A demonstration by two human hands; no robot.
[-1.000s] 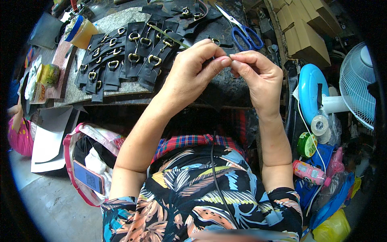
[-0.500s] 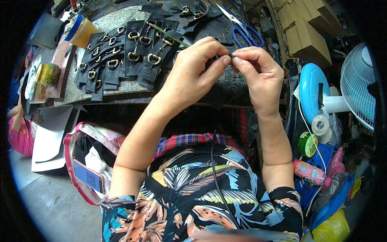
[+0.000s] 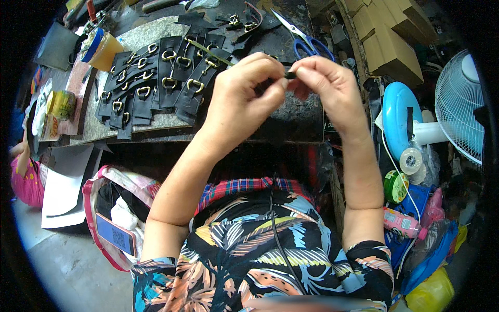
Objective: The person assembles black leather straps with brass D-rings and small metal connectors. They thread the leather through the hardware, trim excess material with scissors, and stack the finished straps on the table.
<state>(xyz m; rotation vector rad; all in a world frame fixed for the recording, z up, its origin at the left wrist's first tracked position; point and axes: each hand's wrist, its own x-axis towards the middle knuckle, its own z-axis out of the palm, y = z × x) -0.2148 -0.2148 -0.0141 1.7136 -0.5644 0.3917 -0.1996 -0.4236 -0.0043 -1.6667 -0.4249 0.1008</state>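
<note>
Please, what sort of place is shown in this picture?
Probably a small workshop: metal-ringed black straps and blue-handled scissors lie on a dark worktop, with cardboard boxes nearby.

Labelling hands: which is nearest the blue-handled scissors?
The right hand: it sits just below the handles of the scissors in view; the left hand is farther left.

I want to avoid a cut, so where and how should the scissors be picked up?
Grip the scissors by the blue handle loops, probably coming from the person's near side with the right hand. The loops lie toward the person, giving fingers an opening, while the blades point away to the upper left.
</note>
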